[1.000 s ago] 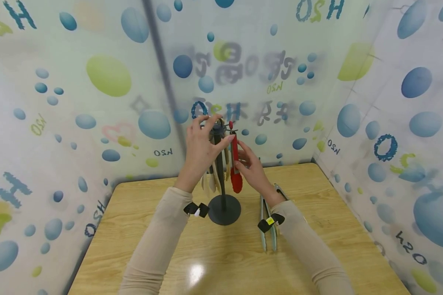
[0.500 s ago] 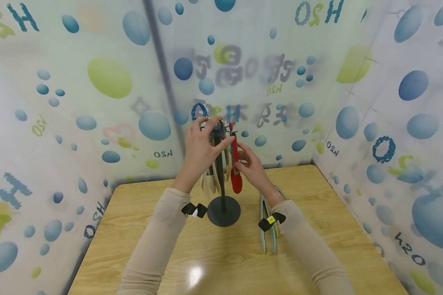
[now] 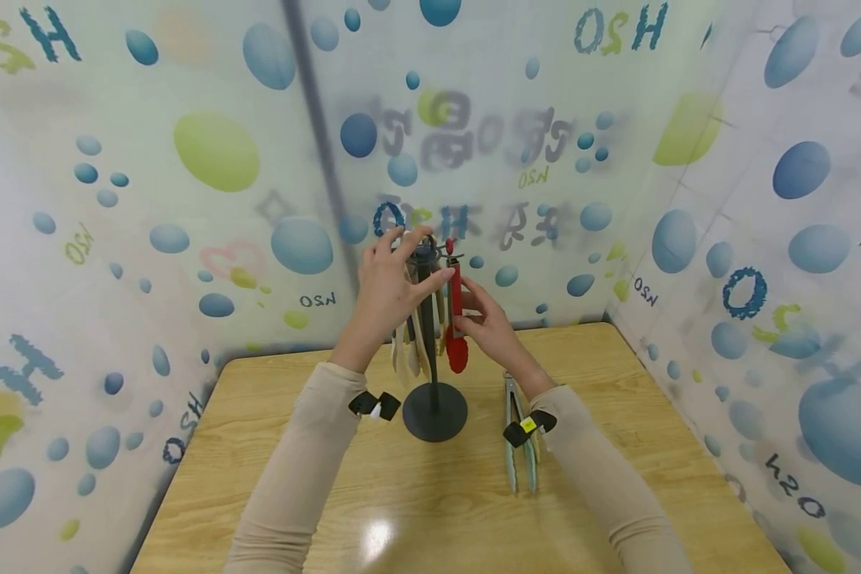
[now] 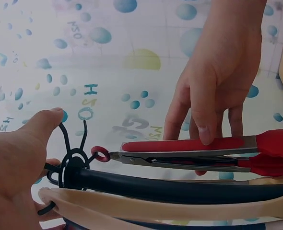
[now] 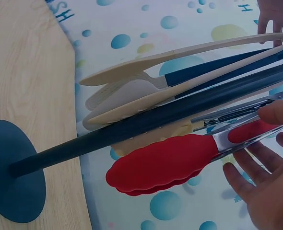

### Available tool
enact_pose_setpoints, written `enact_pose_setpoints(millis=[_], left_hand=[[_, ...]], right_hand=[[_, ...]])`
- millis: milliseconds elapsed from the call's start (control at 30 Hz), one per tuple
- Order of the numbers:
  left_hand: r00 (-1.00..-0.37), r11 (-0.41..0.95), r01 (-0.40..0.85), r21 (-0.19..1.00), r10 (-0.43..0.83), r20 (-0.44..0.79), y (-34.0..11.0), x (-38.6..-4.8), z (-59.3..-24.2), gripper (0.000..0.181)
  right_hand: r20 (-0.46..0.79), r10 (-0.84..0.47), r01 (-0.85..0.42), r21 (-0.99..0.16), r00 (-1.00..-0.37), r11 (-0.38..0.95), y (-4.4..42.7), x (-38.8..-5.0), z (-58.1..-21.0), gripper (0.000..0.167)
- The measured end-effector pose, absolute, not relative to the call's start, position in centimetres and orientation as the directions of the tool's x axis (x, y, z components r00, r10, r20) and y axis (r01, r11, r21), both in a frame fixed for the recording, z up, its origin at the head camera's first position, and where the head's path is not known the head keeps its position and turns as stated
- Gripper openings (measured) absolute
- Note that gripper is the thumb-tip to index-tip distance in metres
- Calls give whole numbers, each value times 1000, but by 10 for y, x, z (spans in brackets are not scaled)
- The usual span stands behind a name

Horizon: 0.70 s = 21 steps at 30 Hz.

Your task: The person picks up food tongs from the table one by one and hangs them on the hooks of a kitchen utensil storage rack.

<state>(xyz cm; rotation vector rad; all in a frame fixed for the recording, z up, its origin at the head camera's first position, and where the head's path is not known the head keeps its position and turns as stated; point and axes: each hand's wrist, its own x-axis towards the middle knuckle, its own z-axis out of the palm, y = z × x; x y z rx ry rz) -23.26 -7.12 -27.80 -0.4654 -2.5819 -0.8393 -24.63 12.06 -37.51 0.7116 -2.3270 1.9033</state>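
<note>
A pair of red tongs [image 3: 455, 299] hangs upright by its red ring [image 4: 100, 154] from a hook of the black utensil stand [image 3: 434, 413]. My right hand [image 3: 493, 327] pinches the tongs' handle, thumb on the near side and fingers behind, as the right wrist view shows. At the top of the stand, my left hand [image 3: 387, 295] curls thumb and fingers around the hook crown [image 4: 74, 167]; some of its fingertips are hidden in the left wrist view. Beige tongs [image 5: 180, 88] and grey-headed tongs [image 5: 127, 96] with dark blue handles hang on the stand's other side.
Light green-tipped tongs [image 3: 520, 450] lie on the wooden table [image 3: 603, 494], partly under my right forearm. Patterned curtain-like walls [image 3: 215, 147] close in behind the table and at both sides.
The red tongs and my right hand have shifted very slightly left. My left hand keeps its place at the top of the stand.
</note>
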Motion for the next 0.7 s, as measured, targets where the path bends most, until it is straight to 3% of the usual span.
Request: enact_pose_setpoints(millis=[500,700], left_hand=[[-871,770,424,477,202,448,-72,-233,-277,72],[-875,775,415,476,197,442,-72,-233,-277,72]], right_hand=[[334,-325,-424,-866,-885,264,132,-242,-359,67],[351,-312,-438,-855,-883,277,143,-248,-370,67]])
